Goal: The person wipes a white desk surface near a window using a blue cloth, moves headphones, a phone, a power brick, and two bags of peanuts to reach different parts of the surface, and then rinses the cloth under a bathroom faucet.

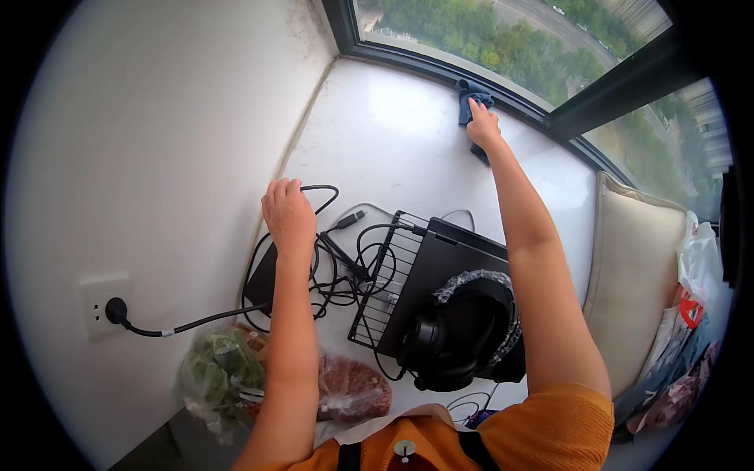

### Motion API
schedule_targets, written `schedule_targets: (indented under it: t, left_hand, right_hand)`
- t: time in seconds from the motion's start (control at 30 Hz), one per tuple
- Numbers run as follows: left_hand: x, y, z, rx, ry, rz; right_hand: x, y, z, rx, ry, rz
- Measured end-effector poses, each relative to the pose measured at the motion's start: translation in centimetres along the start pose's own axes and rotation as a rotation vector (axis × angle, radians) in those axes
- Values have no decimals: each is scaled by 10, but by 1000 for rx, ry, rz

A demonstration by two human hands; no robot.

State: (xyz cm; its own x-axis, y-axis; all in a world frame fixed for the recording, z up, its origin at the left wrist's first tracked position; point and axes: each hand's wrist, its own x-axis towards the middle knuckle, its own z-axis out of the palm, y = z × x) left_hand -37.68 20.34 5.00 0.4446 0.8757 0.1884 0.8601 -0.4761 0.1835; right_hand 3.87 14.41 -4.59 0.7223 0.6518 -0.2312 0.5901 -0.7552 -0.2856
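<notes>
1. Right hand (483, 125): arm stretched toward 12 o'clock, palm down, fingers pressed together on a blue cloth (472, 100) at the far edge of the white sill (393, 133), just below the window frame (503, 78).
2. Blue cloth: crumpled, its long axis running roughly from 12 to 6 o'clock. The upper end lies beyond the fingertips at 12 o'clock of the hand; a small darker end shows at 6 o'clock, beneath the wrist. The middle is hidden under the hand.
3. Left hand (288, 213): seen from the back, fingers curled downward and close together over a black cable (322, 190). Whether it grips the cable or merely rests on it cannot be told.
4. Black cable: loops out from the left hand toward 3 o'clock, joining a tangle of cords (345, 271) at 4 o'clock of that hand.
5. Wire rack (385, 286) and black flat device (444, 275): between the two forearms, with black headphones (463, 330) lying on the device.
6. Wall socket (102, 308): at 8 o'clock of the left hand, a black plug seated in it.
7. Two plastic bags (228, 377): at 6 o'clock of the left hand, one with green and one with reddish contents.
8. Beige cushion (636, 275): at 4 o'clock of the right hand, against the window.
</notes>
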Motion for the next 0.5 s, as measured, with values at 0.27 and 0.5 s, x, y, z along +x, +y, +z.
schedule_targets:
  t: [0.27, 0.5]
  left_hand:
    - [-12, 0, -12, -13, 33, -24]
    - [-16, -4, -5, 27, 102, -31]
  right_hand:
    - [-34, -121, 49, 76, -146, -738]
    - [-88, -137, 56, 122, -651, -1170]
